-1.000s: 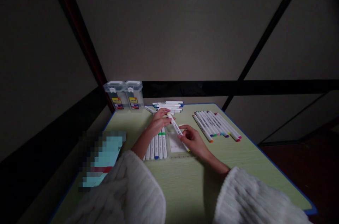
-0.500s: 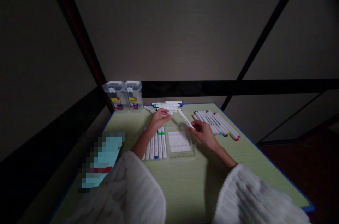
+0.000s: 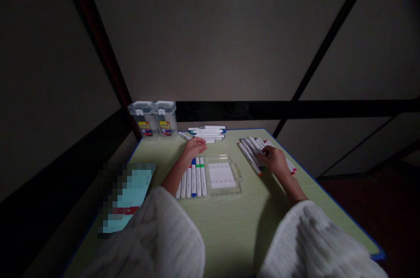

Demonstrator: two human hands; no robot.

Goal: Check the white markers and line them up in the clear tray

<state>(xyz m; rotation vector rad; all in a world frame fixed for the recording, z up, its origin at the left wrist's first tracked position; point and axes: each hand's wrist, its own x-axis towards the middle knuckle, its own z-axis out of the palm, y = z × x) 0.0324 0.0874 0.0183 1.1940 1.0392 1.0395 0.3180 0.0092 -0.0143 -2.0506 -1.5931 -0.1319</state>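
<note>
My right hand (image 3: pixel 274 160) is over the right-hand row of white markers (image 3: pixel 247 153), its fingers closed on a marker among them. The hand covers part of that row, and coloured ends show around it. My left hand (image 3: pixel 194 146) hovers in front of the back pile of markers (image 3: pixel 208 131), fingers loosely stretched and nothing visible in them. Below it, several white markers with blue, green and red bands (image 3: pixel 197 181) stand side by side in the left half of an opened clear case. The case's other half (image 3: pixel 226 191) lies flat with a white label sheet (image 3: pixel 222 176).
Two clear lidded boxes (image 3: pixel 143 122) stand at the back left corner. A pixelated light-blue item (image 3: pixel 131 199) lies on the left side of the green table (image 3: pixel 226 234), which has a blue edge. A wall panel rises behind.
My right hand has moved right from above the clear case to the right-hand row, and the yellow-tipped marker no longer shows there. My left hand has shifted slightly left and down.
</note>
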